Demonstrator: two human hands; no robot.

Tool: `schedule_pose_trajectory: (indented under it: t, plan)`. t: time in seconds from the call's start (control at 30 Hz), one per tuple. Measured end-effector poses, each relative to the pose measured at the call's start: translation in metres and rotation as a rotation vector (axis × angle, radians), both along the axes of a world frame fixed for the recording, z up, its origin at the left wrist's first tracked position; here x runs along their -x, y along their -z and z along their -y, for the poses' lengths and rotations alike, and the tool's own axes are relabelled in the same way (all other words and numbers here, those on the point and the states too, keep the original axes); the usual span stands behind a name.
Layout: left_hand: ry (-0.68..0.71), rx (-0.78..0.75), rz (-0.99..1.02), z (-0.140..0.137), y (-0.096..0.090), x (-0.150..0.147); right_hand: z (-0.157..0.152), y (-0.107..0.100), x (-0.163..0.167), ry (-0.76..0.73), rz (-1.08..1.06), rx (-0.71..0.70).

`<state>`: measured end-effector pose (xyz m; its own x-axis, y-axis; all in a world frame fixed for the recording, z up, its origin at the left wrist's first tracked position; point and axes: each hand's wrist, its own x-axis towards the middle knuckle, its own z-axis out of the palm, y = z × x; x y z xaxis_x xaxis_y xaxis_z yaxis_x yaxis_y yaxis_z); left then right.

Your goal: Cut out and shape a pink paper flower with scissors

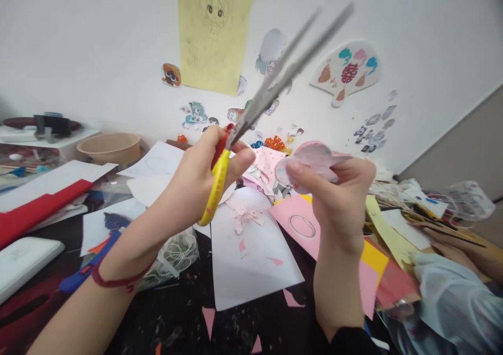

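Note:
My left hand (208, 171) is closed around the yellow and red handles of a pair of scissors (259, 100). Their long metal blades point up and to the right, slightly apart. In my right hand (340, 192) a pink cut-out paper shape (312, 158) with rounded lobes is pinched under the thumb. The blades are clear of the paper. Below both hands lies a white sheet (251, 260) with pink scraps (247, 216) on it. More pink offcuts (209, 321) rest on the black table (176, 323).
Pink paper (286, 213) with a tape ring (302, 226) lies on the right, beside yellow strips (387, 229) and pale blue fabric (451, 292). On the left are a round tan container (110, 148), a red strip (47, 208) and a white box (27, 263). Drawings (214, 35) hang on the wall behind.

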<state>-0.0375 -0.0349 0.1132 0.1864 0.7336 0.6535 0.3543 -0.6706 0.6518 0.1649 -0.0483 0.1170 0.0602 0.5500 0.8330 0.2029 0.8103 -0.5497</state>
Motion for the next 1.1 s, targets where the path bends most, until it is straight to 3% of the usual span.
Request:
schedule_pose_trajectory:
  t: [0.13,0.3,0.5,0.67,1.0,1.1]
  plan:
    - [0.176,0.139,0.243,0.007,-0.003,-0.008,-0.001,0.002,0.003,-0.103,0.035,0.109]
    - [0.306,0.313,0.312,0.013,-0.004,-0.014,-0.006,0.005,0.011,-0.174,0.014,0.147]
    - [0.267,0.262,0.39,0.006,0.002,-0.016,-0.016,0.013,0.017,-0.217,-0.06,0.153]
    - [0.152,0.18,0.361,0.004,0.001,-0.014,-0.02,0.01,0.012,-0.303,-0.03,0.341]
    - [0.07,0.231,0.217,-0.012,0.002,-0.007,-0.025,0.003,-0.013,-0.24,0.21,0.464]
    - [-0.095,0.238,0.13,-0.021,0.003,-0.005,-0.026,0.002,-0.016,-0.162,0.165,0.414]
